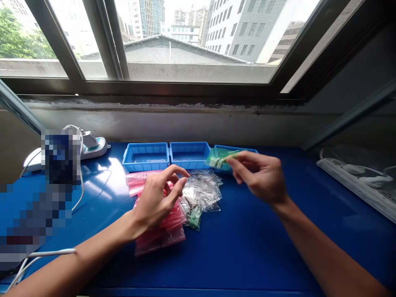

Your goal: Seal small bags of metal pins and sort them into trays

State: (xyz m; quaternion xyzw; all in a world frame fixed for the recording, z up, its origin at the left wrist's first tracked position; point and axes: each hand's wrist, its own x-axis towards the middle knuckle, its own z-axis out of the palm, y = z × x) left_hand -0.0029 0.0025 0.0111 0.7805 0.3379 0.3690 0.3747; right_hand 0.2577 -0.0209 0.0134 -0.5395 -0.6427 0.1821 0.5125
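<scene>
My right hand (262, 175) pinches a small green plastic bag (221, 159) by its edge between thumb and fingertips. Pale small pieces show through the bag, their kind too blurred to tell. The bag hangs in front of the right blue bin (236, 147) and hides part of it. My left hand (162, 194) hovers over pink plastic bags (162, 241), thumb and index finger curved with a gap between them and nothing visible inside. Just right of it lies a heap of clear plastic bags (202, 189), with another green bag (194, 218) at the heap's front.
Two more blue bins, the left bin (146, 168) and the middle bin (190, 165), line the back of the blue table (241, 255). Power strips lie at the left (94, 150) and right (355, 183). White cables (49, 252) run near my left forearm.
</scene>
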